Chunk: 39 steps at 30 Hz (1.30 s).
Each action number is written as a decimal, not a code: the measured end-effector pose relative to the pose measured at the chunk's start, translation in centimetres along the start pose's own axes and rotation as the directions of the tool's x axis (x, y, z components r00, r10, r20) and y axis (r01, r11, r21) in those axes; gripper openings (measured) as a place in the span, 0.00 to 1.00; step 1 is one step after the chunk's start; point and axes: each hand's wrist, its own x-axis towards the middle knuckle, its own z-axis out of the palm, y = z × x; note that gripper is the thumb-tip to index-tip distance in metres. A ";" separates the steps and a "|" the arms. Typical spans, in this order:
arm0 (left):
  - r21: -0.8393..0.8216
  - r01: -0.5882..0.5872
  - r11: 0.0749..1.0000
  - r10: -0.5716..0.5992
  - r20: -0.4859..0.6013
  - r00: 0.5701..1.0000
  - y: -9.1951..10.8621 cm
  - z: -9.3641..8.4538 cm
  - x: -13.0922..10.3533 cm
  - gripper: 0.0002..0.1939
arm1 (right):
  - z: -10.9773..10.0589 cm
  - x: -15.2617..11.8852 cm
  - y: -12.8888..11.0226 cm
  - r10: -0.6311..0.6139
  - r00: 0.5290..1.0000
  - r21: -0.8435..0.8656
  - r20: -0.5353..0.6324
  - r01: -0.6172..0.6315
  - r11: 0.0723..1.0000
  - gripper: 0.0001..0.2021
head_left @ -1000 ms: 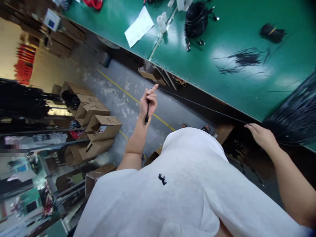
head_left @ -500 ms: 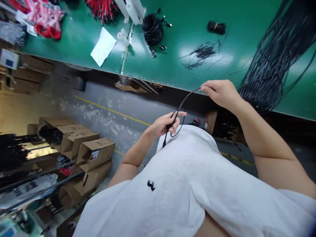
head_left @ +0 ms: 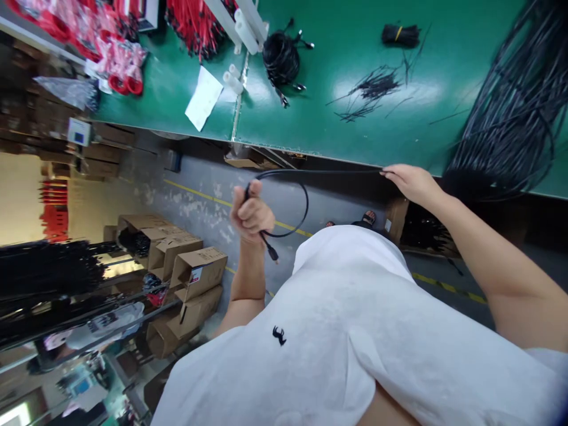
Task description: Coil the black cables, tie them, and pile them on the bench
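Below the green desk edge at mid-frame, the left hand clenches one looped black cable, the right hand pinching its taut run, coiling barely begun.

— What's the cable like?
— Thin, black, one loop curling beside the fist, a small plug dangling below it.
— And the rest?
— It runs taut and level along the table edge toward the black bundle.
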 end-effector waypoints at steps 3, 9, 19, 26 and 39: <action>-0.105 -0.140 0.985 0.123 -0.153 0.981 1.1 0.3 0.7 0.25 | 2.0 -4.0 -0.2 -0.034 0.986 -0.180 0.166 0.064 0.982 0.24; -0.188 0.096 0.977 -0.113 -0.083 0.990 -0.4 -0.2 1.8 0.21 | -1.0 -7.7 -4.5 -0.155 0.951 -0.202 0.266 0.212 0.956 0.20; -0.121 -0.210 0.970 0.187 -0.180 0.966 3.0 -1.2 0.1 0.19 | -3.5 -8.0 6.3 0.164 0.985 -0.232 0.061 -0.146 0.962 0.22; -0.157 -0.225 0.962 0.184 -0.242 0.953 3.2 -0.5 0.1 0.27 | -3.2 -7.9 8.1 0.258 0.957 -0.241 0.134 -0.221 0.945 0.23; -0.140 -0.131 0.982 0.096 -0.230 0.969 3.7 -2.2 -1.4 0.21 | -5.1 -7.7 11.0 0.491 0.860 -0.318 0.139 -0.431 0.844 0.25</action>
